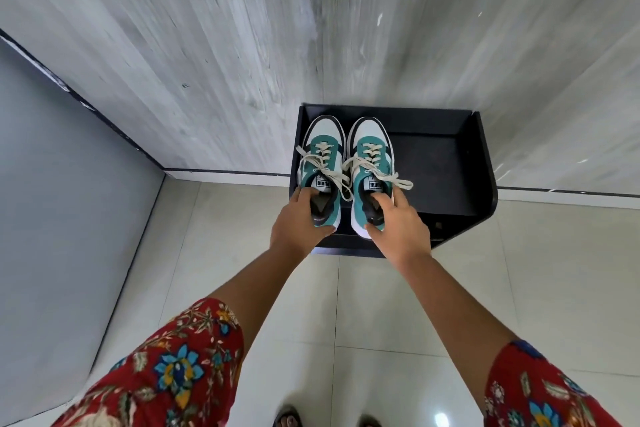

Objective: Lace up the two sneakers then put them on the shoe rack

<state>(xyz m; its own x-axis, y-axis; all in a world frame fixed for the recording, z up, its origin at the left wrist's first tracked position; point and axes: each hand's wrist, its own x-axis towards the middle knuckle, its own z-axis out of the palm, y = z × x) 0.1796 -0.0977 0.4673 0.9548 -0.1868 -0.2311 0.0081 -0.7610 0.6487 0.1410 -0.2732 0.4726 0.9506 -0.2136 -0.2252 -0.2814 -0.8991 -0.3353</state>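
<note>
Each hand's fingers gripped a heel: left hand (300, 218) on the left sneaker (320, 163), right hand (398, 222) on the right sneaker (370, 166). Loose laces (398, 180) beyond the fingers could have snagged on the shoe rack (446, 163).

A home entryway corner: glossy pale floor tiles (398, 305), grey wood-grain wall panels (207, 62), and a low black shoe rack (450, 163) against the wall.
</note>
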